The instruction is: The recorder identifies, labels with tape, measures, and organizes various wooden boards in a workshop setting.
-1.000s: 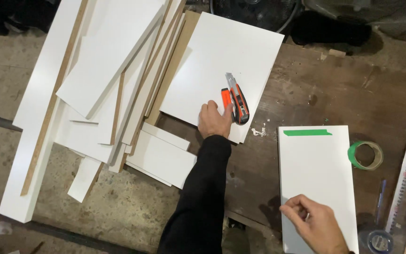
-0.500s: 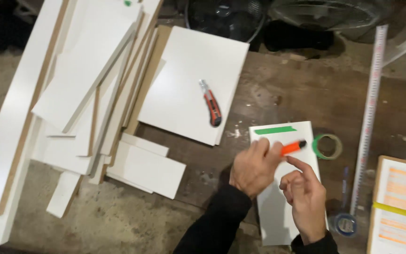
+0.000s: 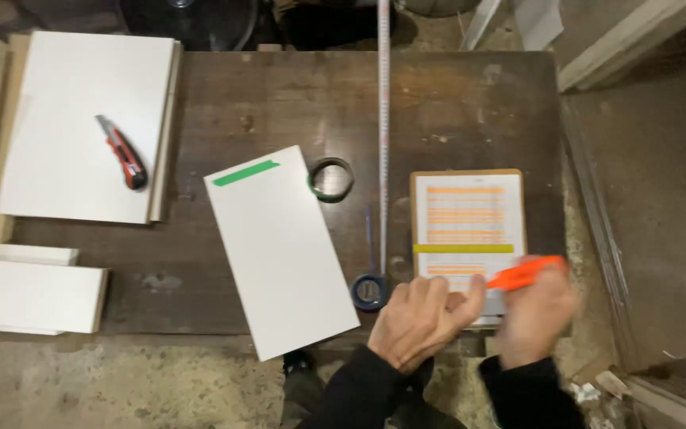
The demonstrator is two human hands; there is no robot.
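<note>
Both hands work at the clipboard's (image 3: 468, 238) near edge, the right hand (image 3: 535, 318) gripping an orange highlighter (image 3: 524, 274) and the left hand (image 3: 422, 322) loosely curled, empty, beside it; the blurred right hand risks a stray streak across the sheet.

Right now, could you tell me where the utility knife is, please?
In the head view, the red utility knife lies far left on the large white panel, well away from both hands.
</note>
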